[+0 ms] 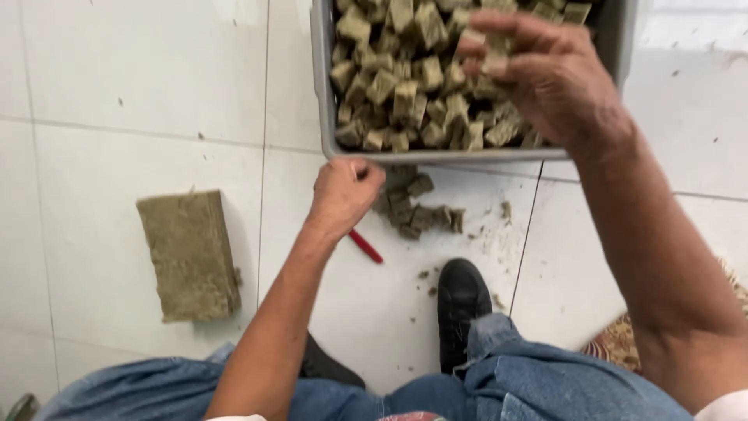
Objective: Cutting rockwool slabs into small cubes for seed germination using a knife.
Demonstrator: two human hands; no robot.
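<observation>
While the right hand [538, 74] hovers over the grey plastic tub [322, 86] at the far side, its fingers pinch several small olive-brown fibrous cubes [405, 93] above the heap filling the tub. The left hand [343, 193] is closed in a fist on the white tiled floor [117, 93], knuckles beside a small pile of loose cut cubes [413, 210]; a red-handled tool [365, 245] lies just near of it. To the left sits a large uncut olive-brown block [189, 256]. The loosely pinched cubes could slip and scatter past the tub's rim. A black shoe [461, 300] rests near the crumbs.
</observation>
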